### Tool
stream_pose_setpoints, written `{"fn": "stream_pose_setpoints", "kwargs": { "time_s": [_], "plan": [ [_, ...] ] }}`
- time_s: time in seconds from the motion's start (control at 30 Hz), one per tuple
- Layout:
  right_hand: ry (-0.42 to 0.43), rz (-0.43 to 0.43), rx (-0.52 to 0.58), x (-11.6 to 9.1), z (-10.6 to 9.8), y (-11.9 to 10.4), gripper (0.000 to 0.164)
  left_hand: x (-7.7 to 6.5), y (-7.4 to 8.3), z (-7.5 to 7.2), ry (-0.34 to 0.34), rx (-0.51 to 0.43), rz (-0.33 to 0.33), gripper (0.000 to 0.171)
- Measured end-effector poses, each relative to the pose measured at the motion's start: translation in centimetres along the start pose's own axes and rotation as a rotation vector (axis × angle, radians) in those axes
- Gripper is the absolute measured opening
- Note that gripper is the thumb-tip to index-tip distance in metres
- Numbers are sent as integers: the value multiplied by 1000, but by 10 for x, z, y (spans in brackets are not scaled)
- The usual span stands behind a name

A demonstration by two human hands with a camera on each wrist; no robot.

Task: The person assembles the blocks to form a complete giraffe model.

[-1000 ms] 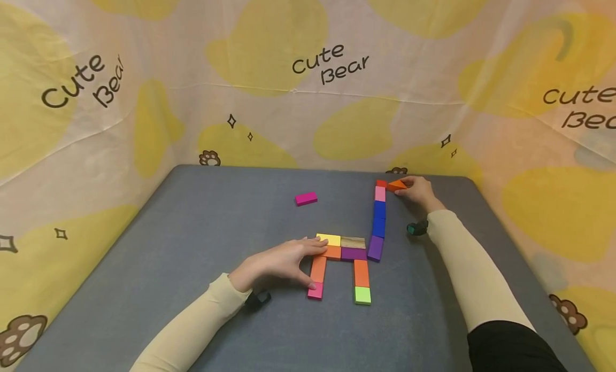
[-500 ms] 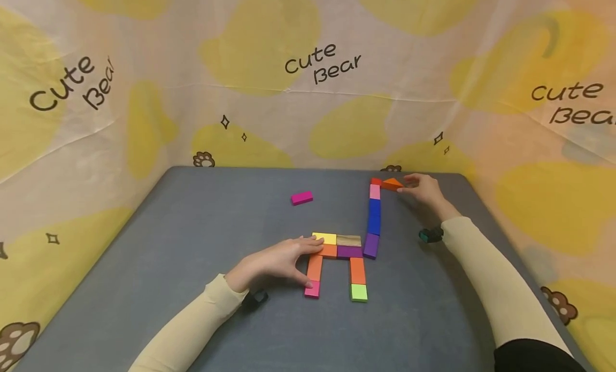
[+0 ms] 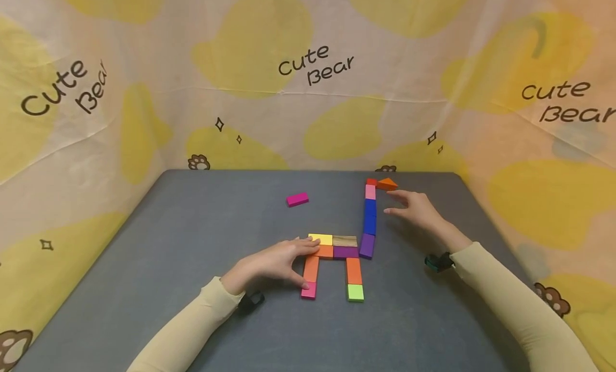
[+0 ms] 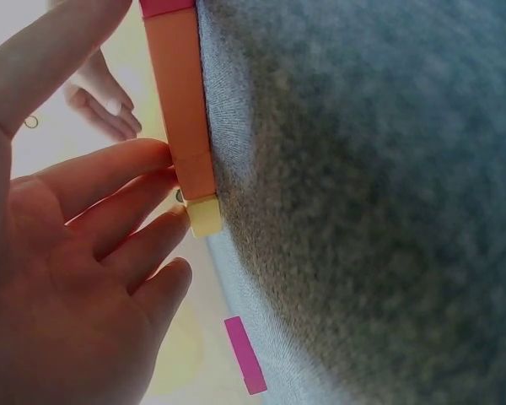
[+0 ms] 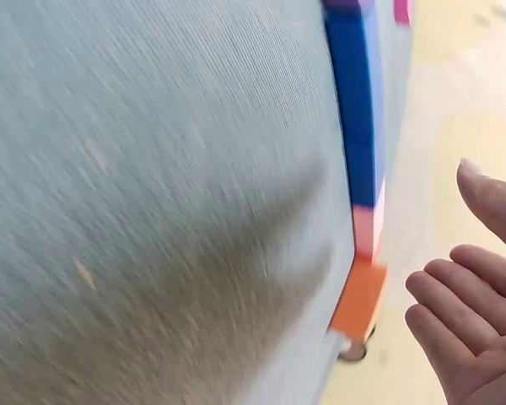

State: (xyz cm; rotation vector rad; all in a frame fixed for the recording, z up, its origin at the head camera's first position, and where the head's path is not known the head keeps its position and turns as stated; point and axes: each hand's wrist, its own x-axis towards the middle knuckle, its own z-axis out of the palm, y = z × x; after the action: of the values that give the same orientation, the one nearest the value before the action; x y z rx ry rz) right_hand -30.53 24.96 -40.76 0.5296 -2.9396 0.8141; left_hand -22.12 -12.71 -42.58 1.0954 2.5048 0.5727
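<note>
My left hand (image 3: 271,262) rests over the left side of a flat block figure. Its fingertips touch the yellow block (image 3: 321,239) and the orange block (image 3: 324,252), and the thumb lies on the pink-red block (image 3: 309,292). My right hand (image 3: 418,211) hovers, fingers apart and holding nothing, to the right of a column of blue blocks (image 3: 370,217). Above the blue ones come a light pink block (image 3: 370,192) and a red block (image 3: 371,181). An orange triangular block (image 3: 387,184) lies against the red one. At the column's foot is a purple block (image 3: 367,246), slightly tilted.
A loose magenta block (image 3: 297,199) lies toward the back of the grey table (image 3: 216,217). Right of centre, an orange leg block (image 3: 353,270) ends in a lime green block (image 3: 355,293). Patterned cloth (image 3: 260,110) encloses the table's back and sides.
My right hand has let go of the orange triangular block beside the red one and drawn back toward me. My left hand stays on the figure. The head view has shifted slightly.
</note>
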Motion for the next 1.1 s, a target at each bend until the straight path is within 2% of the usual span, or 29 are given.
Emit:
{"fn": "stream_pose_setpoints", "kwargs": {
  "time_s": [0.17, 0.37, 0.6, 1.1],
  "plan": [
    [-39, -121, -58, -15, 17, -17, 58, 0, 1, -1, 0, -4, -3, 84],
    [-124, -181, -57, -24, 32, -32, 61, -1, 0, 0, 3, -7, 3, 84],
    [-152, -206, -91, -24, 41, -33, 60, 1, -3, 1, 18, 11, 24, 84],
    [-158, -223, -108, -24, 43, -32, 59, 1, -3, 2, 14, 9, 4, 84]
  ]
}}
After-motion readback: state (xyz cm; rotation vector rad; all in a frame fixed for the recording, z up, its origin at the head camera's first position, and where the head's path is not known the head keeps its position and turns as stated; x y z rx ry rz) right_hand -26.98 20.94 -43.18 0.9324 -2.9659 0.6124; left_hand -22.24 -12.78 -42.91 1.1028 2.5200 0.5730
